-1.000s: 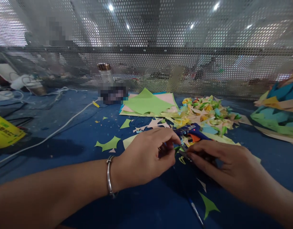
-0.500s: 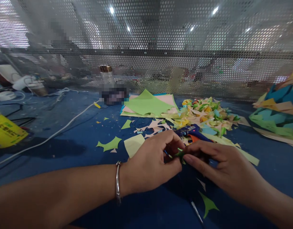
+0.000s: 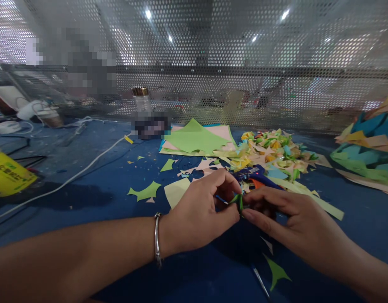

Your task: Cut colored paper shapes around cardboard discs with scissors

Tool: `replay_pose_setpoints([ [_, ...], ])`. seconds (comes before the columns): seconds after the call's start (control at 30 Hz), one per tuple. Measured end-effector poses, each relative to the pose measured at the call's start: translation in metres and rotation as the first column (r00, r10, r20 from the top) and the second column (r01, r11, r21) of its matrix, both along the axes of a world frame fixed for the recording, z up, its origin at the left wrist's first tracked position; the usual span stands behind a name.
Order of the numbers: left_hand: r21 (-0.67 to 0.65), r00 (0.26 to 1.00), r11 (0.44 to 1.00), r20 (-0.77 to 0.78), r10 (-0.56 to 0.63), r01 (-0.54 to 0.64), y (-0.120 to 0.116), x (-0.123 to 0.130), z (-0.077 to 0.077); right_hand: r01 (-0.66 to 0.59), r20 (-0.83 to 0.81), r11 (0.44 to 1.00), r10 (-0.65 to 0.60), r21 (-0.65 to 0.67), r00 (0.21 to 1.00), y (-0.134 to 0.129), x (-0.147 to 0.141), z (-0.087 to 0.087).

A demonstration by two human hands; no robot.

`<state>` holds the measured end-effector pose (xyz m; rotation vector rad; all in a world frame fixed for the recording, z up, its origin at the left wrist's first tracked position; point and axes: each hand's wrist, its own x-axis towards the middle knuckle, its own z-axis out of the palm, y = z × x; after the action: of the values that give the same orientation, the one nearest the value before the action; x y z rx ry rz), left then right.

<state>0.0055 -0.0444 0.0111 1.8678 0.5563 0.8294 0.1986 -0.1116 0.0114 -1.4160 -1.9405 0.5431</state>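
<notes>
Folded green paper piece (image 3: pixel 239 203): small, creased into narrow leaf-like points, bright along one edge and darker within; it is held above the table between both hands, partly hidden by fingers.
Left hand (image 3: pixel 204 212): pinching the piece between thumb and fingers; a smooth silver bangle (image 3: pixel 156 237) rings the wrist.
Right hand (image 3: pixel 295 216): thumb and forefinger at the piece's right side; whether they grip it, one cannot tell.
Glue gun (image 3: pixel 249 173): just beyond the hands, dark blue plastic, orange trigger, tiny red light.
Offcuts: matte paper, curved and sharp-cornered, such as the green scrap (image 3: pixel 276 271) near the right hand.
Heap of paper pieces (image 3: pixel 272 147): crumpled, yellow, green, pink and blue.
Paper stack (image 3: pixel 198 136): flat sheets, light green uppermost.
Table (image 3: pixel 95 198): dark blue, speckled.
Screen (image 3: pixel 194 46): perforated grey metal.
</notes>
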Motion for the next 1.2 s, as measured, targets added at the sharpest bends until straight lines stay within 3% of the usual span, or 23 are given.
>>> replay_pose_setpoints([
  [0.3, -0.151, 0.998, 0.988, 0.065, -0.003, 0.013, 0.0005, -0.0014, 0.001, 0.0, -0.01, 0.999, 0.0, 0.035, 1.0, 0.0007, -0.0032, 0.0056],
  [0.57, -0.069, 0.997, 0.998, 0.079, 0.012, -0.007, -0.0027, -0.0006, 0.0002, 0.027, 0.069, 0.99, -0.036, 0.136, 0.997, -0.0011, -0.0016, -0.0007],
  [0.77, -0.081, 0.996, 0.996, 0.082, -0.025, 0.032, -0.0016, -0.0009, -0.0038, 0.009, 0.115, 0.979, -0.033, 0.204, 0.993, -0.0009, -0.004, 0.0005],
  [1.03, -0.1, 0.996, 0.995, 0.085, 0.011, -0.003, -0.001, 0.0004, -0.003, -0.018, 0.183, 0.988, -0.011, 0.153, 0.983, -0.0021, 0.0031, 0.0011],
  [1.2, -0.047, 0.997, 0.998, 0.063, -0.032, 0.035, -0.0004, -0.0014, -0.0044, -0.011, 0.19, 0.972, -0.035, 0.233, 0.981, -0.0021, -0.0023, 0.0037],
])
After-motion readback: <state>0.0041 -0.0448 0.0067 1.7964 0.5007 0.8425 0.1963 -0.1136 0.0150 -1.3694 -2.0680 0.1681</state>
